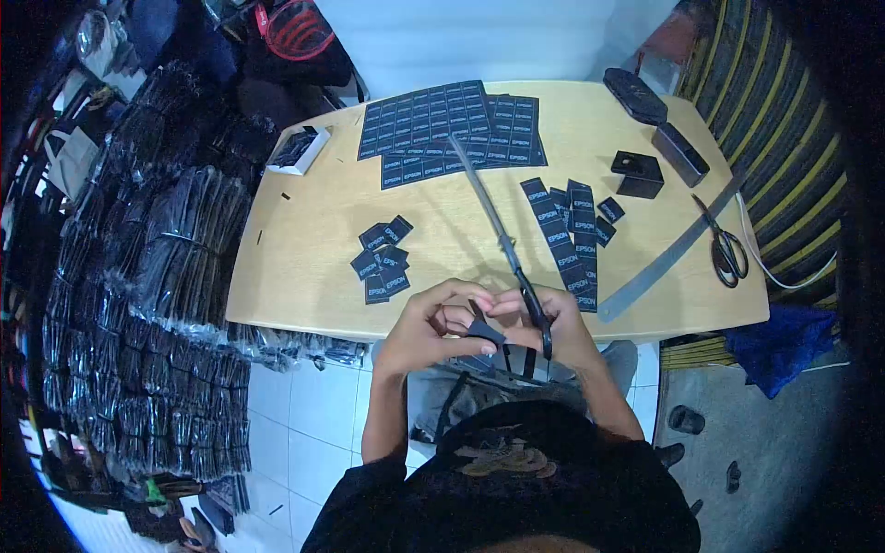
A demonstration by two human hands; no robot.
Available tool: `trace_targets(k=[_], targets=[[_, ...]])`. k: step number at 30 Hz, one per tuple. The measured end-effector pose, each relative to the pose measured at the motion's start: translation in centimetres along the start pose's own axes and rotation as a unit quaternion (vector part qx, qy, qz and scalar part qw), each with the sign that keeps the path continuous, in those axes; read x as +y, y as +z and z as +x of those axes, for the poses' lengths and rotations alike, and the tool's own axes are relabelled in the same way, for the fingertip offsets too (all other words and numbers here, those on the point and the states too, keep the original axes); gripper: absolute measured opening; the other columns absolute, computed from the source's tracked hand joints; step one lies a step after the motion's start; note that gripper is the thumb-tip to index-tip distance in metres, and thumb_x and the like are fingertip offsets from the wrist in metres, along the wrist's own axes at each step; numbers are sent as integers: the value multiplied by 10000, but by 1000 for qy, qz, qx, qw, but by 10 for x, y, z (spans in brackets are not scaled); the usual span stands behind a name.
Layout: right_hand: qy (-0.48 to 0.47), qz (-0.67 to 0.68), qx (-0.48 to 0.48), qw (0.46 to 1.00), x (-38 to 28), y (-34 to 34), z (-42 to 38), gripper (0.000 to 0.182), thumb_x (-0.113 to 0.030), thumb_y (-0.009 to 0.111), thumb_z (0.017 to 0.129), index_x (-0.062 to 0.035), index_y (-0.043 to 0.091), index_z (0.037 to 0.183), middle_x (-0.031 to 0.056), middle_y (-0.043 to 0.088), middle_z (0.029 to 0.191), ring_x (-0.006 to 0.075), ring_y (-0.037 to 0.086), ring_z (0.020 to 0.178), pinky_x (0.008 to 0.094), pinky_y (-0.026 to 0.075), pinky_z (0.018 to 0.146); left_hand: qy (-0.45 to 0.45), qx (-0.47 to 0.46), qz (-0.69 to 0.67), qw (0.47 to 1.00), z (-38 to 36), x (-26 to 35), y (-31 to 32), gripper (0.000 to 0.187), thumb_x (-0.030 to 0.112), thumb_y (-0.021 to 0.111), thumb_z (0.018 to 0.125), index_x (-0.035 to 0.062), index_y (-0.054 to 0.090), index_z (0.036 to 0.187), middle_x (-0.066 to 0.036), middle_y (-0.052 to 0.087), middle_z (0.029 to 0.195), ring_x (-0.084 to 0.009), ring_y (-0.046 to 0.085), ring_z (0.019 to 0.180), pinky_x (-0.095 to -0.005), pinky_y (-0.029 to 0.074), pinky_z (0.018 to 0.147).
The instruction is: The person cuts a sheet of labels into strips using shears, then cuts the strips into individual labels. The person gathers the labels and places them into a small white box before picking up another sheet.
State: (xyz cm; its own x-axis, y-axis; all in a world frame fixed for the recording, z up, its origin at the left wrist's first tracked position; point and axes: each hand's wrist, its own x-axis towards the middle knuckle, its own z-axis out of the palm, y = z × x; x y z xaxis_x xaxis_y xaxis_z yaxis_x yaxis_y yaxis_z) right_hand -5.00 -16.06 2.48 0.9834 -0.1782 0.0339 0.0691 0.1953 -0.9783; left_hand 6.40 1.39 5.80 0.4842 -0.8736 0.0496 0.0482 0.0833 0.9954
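My left hand [429, 327] is closed, pinching a small dark label piece [486, 332] between thumb and fingers. Close beside it, my right hand [556, 318] has its fingertips meeting those of the left near the piece. Long scissors [479, 189], seen edge-on with a black handle, lie in my right hand, with the blades pointing away over the table. Ahead of my left hand is a loose pile of cut EPSON labels [381, 260]. Strips of uncut EPSON labels [557, 241] lie beyond my right hand. Part of the scissors' grip is hidden by fingers.
Sheets of EPSON labels [424, 120] lie at the table's [323, 249] back. At right are a steel ruler [668, 258], a second pair of scissors [726, 256], a black box [638, 175] and dark cases [680, 154]. A small white box [298, 150] sits back left. Bundled dark goods [189, 249] fill the left side.
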Motion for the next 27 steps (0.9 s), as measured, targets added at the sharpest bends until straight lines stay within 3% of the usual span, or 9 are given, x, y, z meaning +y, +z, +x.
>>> trace_targets(k=[2, 6, 8, 10, 14, 18, 21, 24, 27], targets=[[-13, -70, -76, 995, -3, -2, -1, 442, -59, 781, 693, 22, 594, 1085, 69, 655, 975, 101, 595, 879, 248, 462, 803, -1, -8, -48, 999, -2, -1, 0, 542, -155, 748, 607, -38, 538, 1093, -129, 551, 1066, -180, 647, 858, -264, 571, 715], [-11, -41, -82, 996, 11, 8, -2, 491, -73, 800, 661, 14, 597, 1100, 60, 647, 997, 111, 582, 893, 255, 438, 819, 15, -21, -72, 997, -2, -6, -2, 549, -153, 755, 598, -49, 531, 1088, -129, 544, 1076, -177, 648, 837, -266, 575, 704], [-9, -43, -74, 996, 5, 13, -3, 440, -67, 785, 677, 19, 598, 1065, 62, 645, 960, 112, 581, 881, 270, 444, 822, 42, -56, -67, 995, -4, -9, -5, 536, -146, 724, 657, -39, 512, 1138, -128, 546, 1116, -169, 643, 849, -254, 551, 715], [-69, -71, -33, 995, 7, 17, 0, 350, -49, 753, 712, 29, 590, 1011, 71, 642, 936, 105, 571, 891, 262, 445, 809, 35, -55, -75, 995, -6, -10, -6, 549, -146, 728, 653, -34, 509, 1144, -122, 538, 1114, -164, 640, 843, -251, 550, 712], [-4, -79, 12, 997, 1, 13, -2, 234, -37, 723, 748, 6, 596, 939, 42, 636, 820, 79, 569, 770, 222, 451, 687, 18, -36, -57, 998, -9, -4, -5, 579, -130, 747, 645, -6, 508, 1157, -92, 541, 1111, -97, 614, 797, -201, 516, 631], [-120, -324, 165, 924, -4, -24, 15, 191, -89, 727, 739, -5, 586, 836, 55, 594, 678, 69, 520, 595, 232, 420, 543, -4, -26, 39, 999, -32, -1, -17, 574, -107, 763, 645, 16, 514, 1147, -64, 548, 1110, -28, 564, 709, -165, 441, 540], [-75, -310, 217, 923, -16, -42, 29, 193, -90, 733, 728, -6, 579, 808, 67, 582, 662, 106, 517, 572, 252, 417, 541, -44, 105, 19, 993, -48, -5, -23, 512, -79, 779, 644, 21, 520, 1074, -43, 554, 1061, 2, 519, 651, -154, 386, 496], [-103, -324, 164, 926, -12, -44, 51, 219, -104, 749, 712, -4, 582, 813, 74, 583, 658, 139, 528, 580, 275, 428, 562, -21, 136, 17, 990, -48, -11, -23, 469, -85, 778, 641, 27, 513, 1011, -47, 554, 1010, 1, 532, 664, -157, 418, 515], [-37, -363, 91, 927, -29, -15, 82, 238, -142, 749, 710, 16, 599, 806, 116, 589, 662, 160, 546, 600, 311, 443, 588, 24, 161, 31, 986, -41, -17, -13, 378, -90, 760, 660, 29, 502, 909, -60, 554, 957, -44, 570, 705, -184, 496, 611]])
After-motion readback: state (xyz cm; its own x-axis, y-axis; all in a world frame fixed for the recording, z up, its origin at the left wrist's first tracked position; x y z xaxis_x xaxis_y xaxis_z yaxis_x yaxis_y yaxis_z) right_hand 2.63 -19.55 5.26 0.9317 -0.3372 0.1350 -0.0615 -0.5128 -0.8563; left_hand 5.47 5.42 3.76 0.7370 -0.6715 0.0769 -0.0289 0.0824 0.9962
